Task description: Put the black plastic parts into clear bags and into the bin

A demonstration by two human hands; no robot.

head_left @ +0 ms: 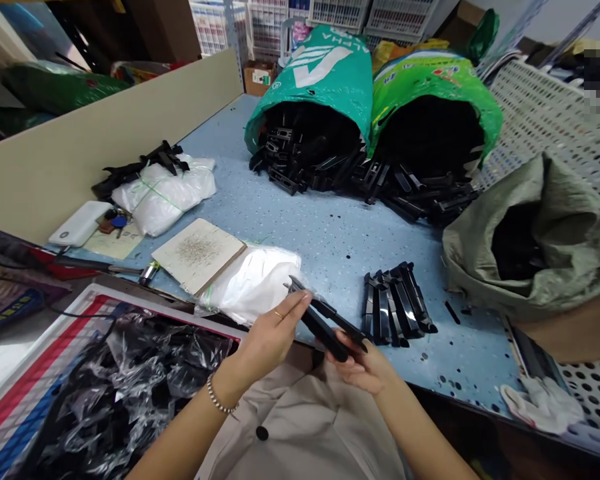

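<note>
Two long black plastic parts (325, 333) are held between my hands over the table's front edge. My left hand (275, 333), wearing a ring, pinches their far ends with closed fingers. Around their near ends curl the fingers of my right hand (360, 367). Just right of my hands, several similar black plastic pieces (395, 303) lie side by side in a row on the blue table (310, 227). A stack of clear plastic bags (255, 283) sits left of the held parts, partly under a square board (200, 253).
A teal sack (325, 73) and a green sack (430, 87) spill black parts at the back. To the right stands a grey-green sack (480, 260), with a white glove (540, 403) below. A crate (95, 300) of bagged parts is at lower left.
</note>
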